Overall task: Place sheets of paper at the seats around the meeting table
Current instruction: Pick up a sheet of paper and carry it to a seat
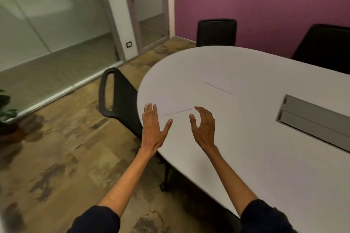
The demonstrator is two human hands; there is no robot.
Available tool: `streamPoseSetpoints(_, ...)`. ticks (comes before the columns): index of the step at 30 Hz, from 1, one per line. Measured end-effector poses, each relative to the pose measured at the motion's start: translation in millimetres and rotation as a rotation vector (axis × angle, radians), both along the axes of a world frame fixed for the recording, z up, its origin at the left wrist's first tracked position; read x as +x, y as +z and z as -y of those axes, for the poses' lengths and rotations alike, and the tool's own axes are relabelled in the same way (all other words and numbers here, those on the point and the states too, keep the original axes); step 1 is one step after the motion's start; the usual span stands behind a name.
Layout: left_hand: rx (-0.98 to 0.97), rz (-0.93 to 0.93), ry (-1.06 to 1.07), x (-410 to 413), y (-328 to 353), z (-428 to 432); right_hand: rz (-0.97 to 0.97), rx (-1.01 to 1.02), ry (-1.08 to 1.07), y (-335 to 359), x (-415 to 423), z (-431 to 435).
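A white sheet of paper [171, 103] lies flat near the rounded end of the white meeting table [246, 138], in front of the black chair [121, 100] at the table's left end. A second sheet [220, 79] lies farther in, toward the chair [216, 32] by the purple wall. My left hand [153, 126] hovers open at the table's edge, just short of the near sheet's corner. My right hand [203, 127] is open with curled fingers, over the table beside the same sheet. Neither hand holds anything.
A grey cable hatch [314, 121] is set into the table's middle at the right. A third black chair [323, 47] stands at the far right. Glass partitions and a door [149, 5] line the back; a plant [5, 108] sits at the left edge on patterned carpet.
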State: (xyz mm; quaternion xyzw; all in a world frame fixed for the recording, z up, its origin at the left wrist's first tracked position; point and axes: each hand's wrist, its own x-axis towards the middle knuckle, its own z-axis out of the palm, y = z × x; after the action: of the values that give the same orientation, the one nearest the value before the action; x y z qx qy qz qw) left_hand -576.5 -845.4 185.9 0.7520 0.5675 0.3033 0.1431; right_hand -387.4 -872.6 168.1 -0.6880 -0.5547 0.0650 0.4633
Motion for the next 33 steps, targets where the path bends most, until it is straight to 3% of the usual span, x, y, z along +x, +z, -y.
streamPoseSetpoints(9,0.111,-0.06,0.161,-198.3,38.1,-72.2,-0.034,0.075,0.19,32.5,-204.3,-105.9)
streamPoseSetpoints(16,0.153,-0.095,0.349,-319.0,36.6,-118.1,-0.028,0.133,0.352,47.5,-313.4,-183.6)
streamPoseSetpoints(24,0.127,-0.102,0.495,-414.4,22.1,-213.3,-0.006,0.108,0.473,32.9,-420.1,-298.4)
streamPoseSetpoints(33,0.138,-0.082,0.497,-479.5,29.9,-398.5,0.025,0.085,0.484,33.4,-486.3,-481.0)
